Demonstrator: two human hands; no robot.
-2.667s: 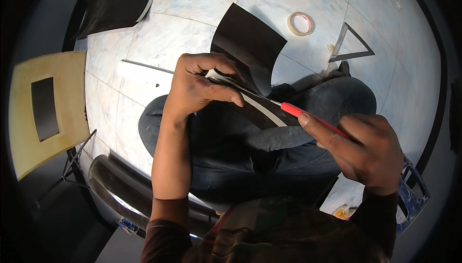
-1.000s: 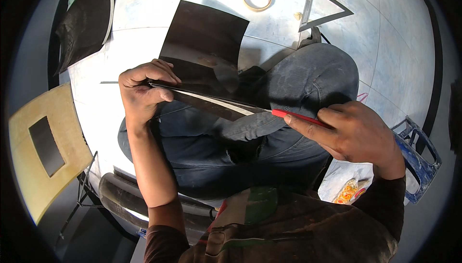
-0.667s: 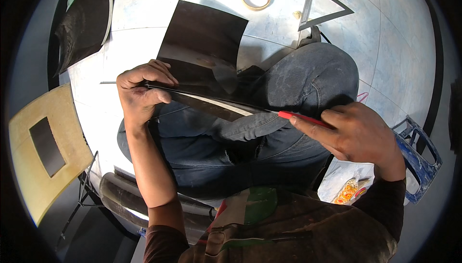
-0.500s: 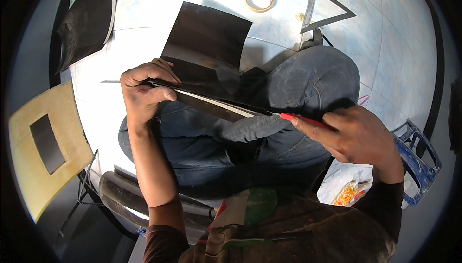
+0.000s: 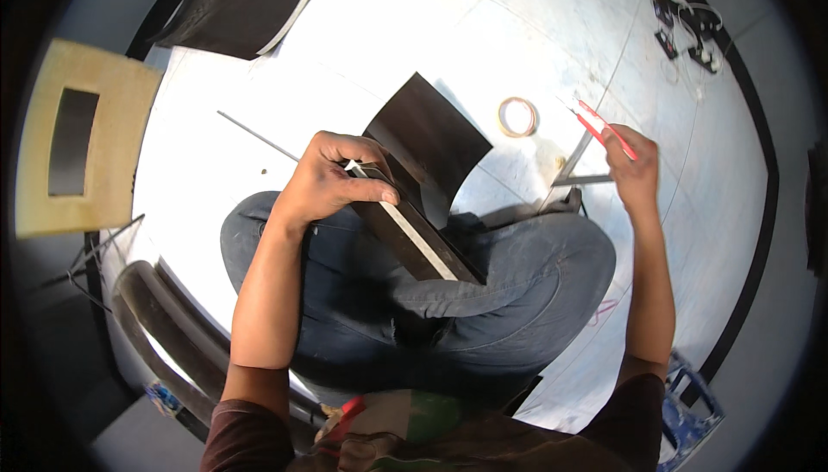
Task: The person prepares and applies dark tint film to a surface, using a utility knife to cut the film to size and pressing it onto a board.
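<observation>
My left hand (image 5: 336, 180) grips a folded dark sheet (image 5: 440, 140) at its upper-left end, thumb on the near face and fingers behind. A pale strip (image 5: 420, 243) runs along the fold's edge, slanting down over my crossed legs. Out to the right and apart from the sheet, my right hand (image 5: 635, 166) is closed around a slim red-handled tool (image 5: 614, 137). The tool's pale tip points up and left; it looks doubled, so its exact kind is unclear. Just left of it, a roll of tape (image 5: 517, 116) lies on the floor.
A grey set square (image 5: 582, 180) lies below the tool. Thin rod (image 5: 254, 134) rests at left, near a yellow panel with a cut-out (image 5: 112, 140). Curved black sheet (image 5: 237, 2) stands at far left, dark tubes (image 5: 172, 334) near left. Cables and plugs (image 5: 690, 28) lie far right; blue stool (image 5: 690, 420) near right.
My right hand has moved up and away to the right with the red-handled tool, leaving the sheet's edge. My left hand keeps its grip; the sheet slants more steeply. The view has shifted.
</observation>
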